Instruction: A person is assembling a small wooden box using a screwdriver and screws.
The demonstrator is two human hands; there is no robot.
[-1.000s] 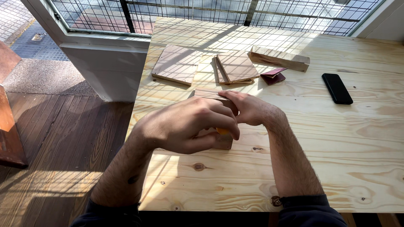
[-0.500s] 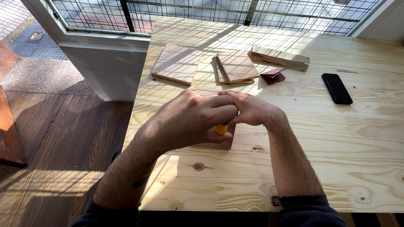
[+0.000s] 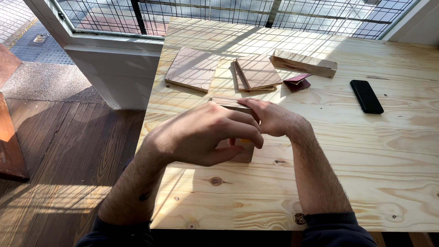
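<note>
The left hand curls, fingers pressed together, over a small wooden block resting on the bench, a yellow bit showing under its fingertips. The right hand, fingers bent, grips the block's far side. Beyond the block lie wooden panels.

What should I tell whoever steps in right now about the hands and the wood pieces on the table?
Left hand: curled over a small wooden block near the table's front edge, fingers closed round something small and yellow, mostly hidden.
Right hand: resting on the block's far side, steadying it.
Further back: flat board, stacked boards, long wooden strip, folded dark red piece. Black phone at the right.
Done: cannot tell from here. Left: the boards behind lie separate, untouched.
</note>
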